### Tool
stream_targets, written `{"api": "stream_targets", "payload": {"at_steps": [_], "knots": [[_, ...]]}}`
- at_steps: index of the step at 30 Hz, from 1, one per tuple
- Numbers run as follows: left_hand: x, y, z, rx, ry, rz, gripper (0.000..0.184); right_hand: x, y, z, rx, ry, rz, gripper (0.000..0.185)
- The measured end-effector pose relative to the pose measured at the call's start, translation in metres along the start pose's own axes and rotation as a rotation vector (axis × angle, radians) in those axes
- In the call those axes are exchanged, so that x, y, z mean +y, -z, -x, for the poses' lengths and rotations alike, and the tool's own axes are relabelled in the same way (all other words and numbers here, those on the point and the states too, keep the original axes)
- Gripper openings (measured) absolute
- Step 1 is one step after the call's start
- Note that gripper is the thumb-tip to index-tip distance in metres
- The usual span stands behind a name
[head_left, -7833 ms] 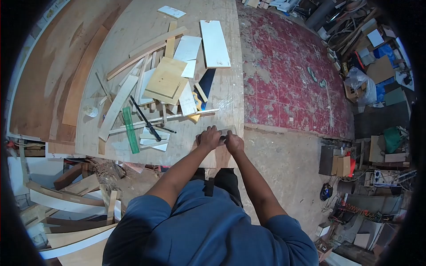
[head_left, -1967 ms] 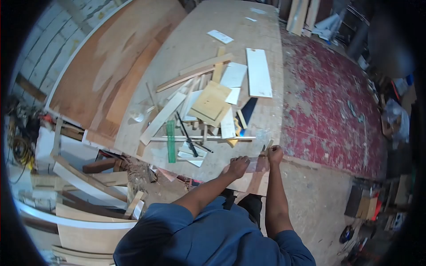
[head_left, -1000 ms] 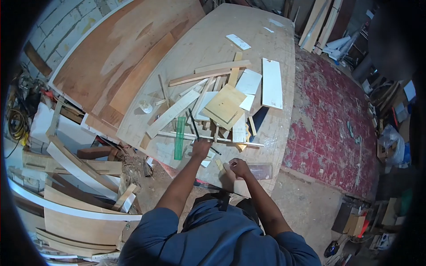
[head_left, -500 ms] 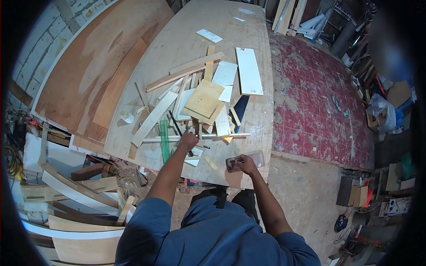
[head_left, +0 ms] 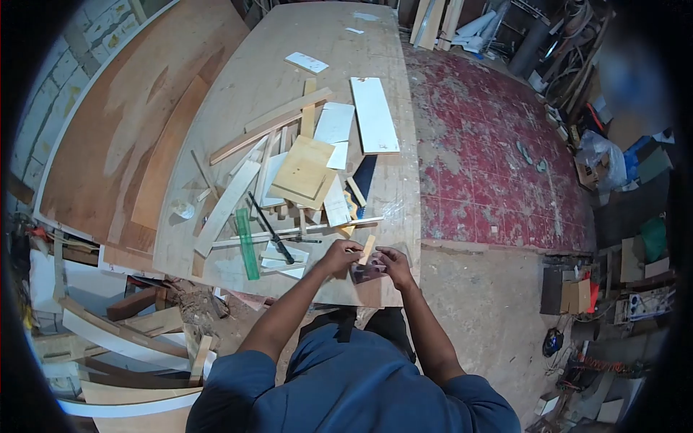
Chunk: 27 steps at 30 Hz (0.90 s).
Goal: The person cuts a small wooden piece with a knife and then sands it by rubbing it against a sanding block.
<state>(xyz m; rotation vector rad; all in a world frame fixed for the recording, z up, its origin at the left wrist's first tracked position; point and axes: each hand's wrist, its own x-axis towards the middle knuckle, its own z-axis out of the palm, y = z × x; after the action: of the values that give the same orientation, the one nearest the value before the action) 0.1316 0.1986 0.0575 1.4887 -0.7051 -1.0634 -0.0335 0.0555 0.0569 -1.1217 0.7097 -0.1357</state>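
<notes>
My left hand (head_left: 341, 257) pinches a short pale wooden strip (head_left: 367, 250), tilted upright in front of my body near the table's front edge. Close on its other side is my right hand (head_left: 395, 267), fingers curled and thumb near the fingertips. Whatever those fingers hold, if anything, is too small to make out. A dark brownish flat piece (head_left: 367, 273) shows below the strip, partly covered by the right hand. To the left lie a black pen-like tool (head_left: 274, 234), a green translucent ruler (head_left: 247, 244) and a thin pale rod (head_left: 346, 224).
A pile of offcuts, topped by a square wooden panel (head_left: 304, 172), covers the middle of the wooden table (head_left: 289, 43). A white board (head_left: 375, 115) lies at its right side. Large brown sheets (head_left: 108, 123) lean at left; a red tiled floor (head_left: 491, 159) stretches to the right.
My left hand has come away from the pile toward the right hand, now with the wooden strip in it. My right hand has shifted off the brownish piece. The view has swung slightly right.
</notes>
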Motion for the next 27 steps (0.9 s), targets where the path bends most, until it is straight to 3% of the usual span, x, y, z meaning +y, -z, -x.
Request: {"api": "stream_targets", "payload": {"at_steps": [1, 9, 11, 12, 14, 15, 16, 18, 20, 23, 27], "knots": [[0.006, -0.013, -0.001, -0.008, 0.053, 0.109, 0.02, -0.003, 0.001, 0.001, 0.026, 0.021, -0.062, 0.027], [-0.009, -0.063, -0.024, -0.102, 0.069, 0.093, 0.021, -0.002, 0.04, 0.005, 0.089, 0.068, 0.023, 0.006], [-0.011, -0.071, -0.026, -0.004, -0.04, -0.29, 0.035, -0.001, 0.052, 0.005, 0.104, 0.062, 0.022, 0.004], [-0.01, -0.077, -0.025, -0.01, -0.036, -0.289, 0.035, 0.003, 0.061, 0.0, 0.165, 0.003, 0.179, 0.007], [-0.005, -0.088, -0.021, 0.052, -0.156, -1.013, 0.057, 0.018, 0.08, -0.013, 0.22, -0.069, 0.334, 0.011], [-0.007, -0.089, -0.022, -0.048, -0.153, -1.067, 0.071, 0.019, 0.083, -0.019, 0.294, -0.01, 0.6, 0.015], [-0.009, -0.092, -0.024, -0.048, -0.148, -1.069, 0.071, 0.02, 0.086, -0.026, 0.365, 0.053, 0.866, 0.02], [-0.01, -0.102, -0.029, -0.147, -0.101, -1.303, 0.065, 0.022, 0.086, -0.034, 0.351, -0.035, 0.782, 0.021], [-0.01, -0.106, -0.032, -0.147, -0.094, -1.345, 0.062, 0.024, 0.085, -0.037, 0.299, 0.292, 1.144, 0.02], [-0.018, -0.108, -0.037, -0.149, -0.06, -1.393, 0.061, 0.023, 0.083, -0.034, 0.253, 0.143, 1.136, 0.02], [-0.034, -0.113, -0.049, -0.12, -0.009, -1.42, 0.056, 0.032, 0.093, -0.037, 0.209, 0.099, 1.211, 0.021]]}}
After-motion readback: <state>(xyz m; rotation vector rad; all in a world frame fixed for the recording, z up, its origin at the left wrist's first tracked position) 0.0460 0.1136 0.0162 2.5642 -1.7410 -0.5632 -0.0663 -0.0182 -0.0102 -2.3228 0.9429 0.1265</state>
